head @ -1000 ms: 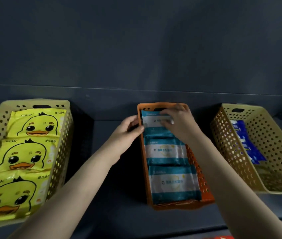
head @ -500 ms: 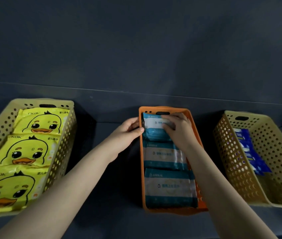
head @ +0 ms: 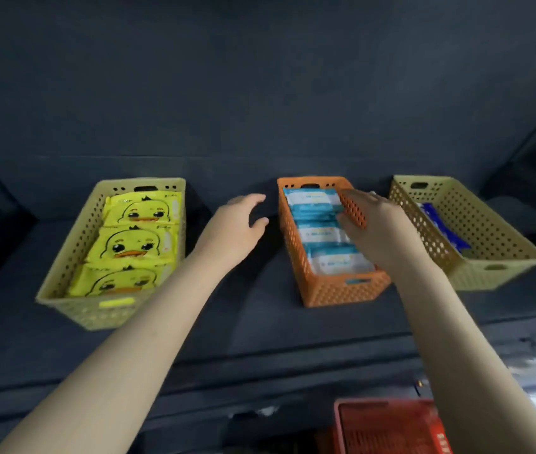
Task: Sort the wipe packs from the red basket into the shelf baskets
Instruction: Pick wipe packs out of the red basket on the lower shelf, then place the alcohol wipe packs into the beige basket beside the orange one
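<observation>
Three shelf baskets stand in a row on the dark shelf [head: 260, 326], and all of them already hold wipes, so I judge the sorting well along. The left yellow basket [head: 96, 314], well out to the left of both hands, carries three duck-print packs [head: 135, 247] laid in a line. The right yellow basket [head: 496, 231], just beyond the right hand's knuckles, shows a blue pack [head: 440, 227] against its near wall. The orange basket [head: 335, 293] sits between the two hands with three teal-and-white packs [head: 319, 234] filling its length.

Only a corner of the red basket [head: 387, 427] shows, low and near, under the right forearm. No pack is visible in that part, and whether any remain there cannot be told.

The right hand [head: 381, 234] is spread across the orange basket's right wall, its fingers [head: 369, 199] straight above the rim and the thumb on the inner side just beside the middle teal pack; it holds nothing, and contact with the wall is too blurred to judge. The left hand [head: 233, 227] hangs just left of the orange basket, its fingers [head: 253, 198] loosely curved, empty and apart from the wall.
</observation>
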The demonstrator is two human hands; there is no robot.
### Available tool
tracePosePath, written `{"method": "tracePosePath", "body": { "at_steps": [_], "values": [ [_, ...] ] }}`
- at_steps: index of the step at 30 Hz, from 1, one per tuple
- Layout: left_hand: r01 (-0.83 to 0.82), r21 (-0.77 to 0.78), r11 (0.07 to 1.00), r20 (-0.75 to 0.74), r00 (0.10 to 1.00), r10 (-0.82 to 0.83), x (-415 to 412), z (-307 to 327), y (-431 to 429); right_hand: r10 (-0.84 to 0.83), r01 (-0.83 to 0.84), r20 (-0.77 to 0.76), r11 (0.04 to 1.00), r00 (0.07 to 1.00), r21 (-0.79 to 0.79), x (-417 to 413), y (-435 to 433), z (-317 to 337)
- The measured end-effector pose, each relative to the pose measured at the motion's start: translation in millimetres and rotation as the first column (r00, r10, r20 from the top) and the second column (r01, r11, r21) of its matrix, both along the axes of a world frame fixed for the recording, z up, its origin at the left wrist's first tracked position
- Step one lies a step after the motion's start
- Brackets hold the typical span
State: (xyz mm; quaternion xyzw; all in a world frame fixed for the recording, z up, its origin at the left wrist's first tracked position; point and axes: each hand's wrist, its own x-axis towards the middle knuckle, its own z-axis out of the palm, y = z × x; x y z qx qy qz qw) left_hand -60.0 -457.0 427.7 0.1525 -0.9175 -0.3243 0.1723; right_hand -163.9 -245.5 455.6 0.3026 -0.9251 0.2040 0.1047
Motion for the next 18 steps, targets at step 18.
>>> {"method": "tracePosePath", "body": {
  "at_steps": [18],
  "values": [
    [0.187, 0.327, 0.927, 0.166, 0.954, -0.250, 233.9, -136.0, 174.0, -0.394, 0.404, 0.497, 0.910, 0.773, 0.094, 284.4, 202.8, -136.2]
  ]
}}
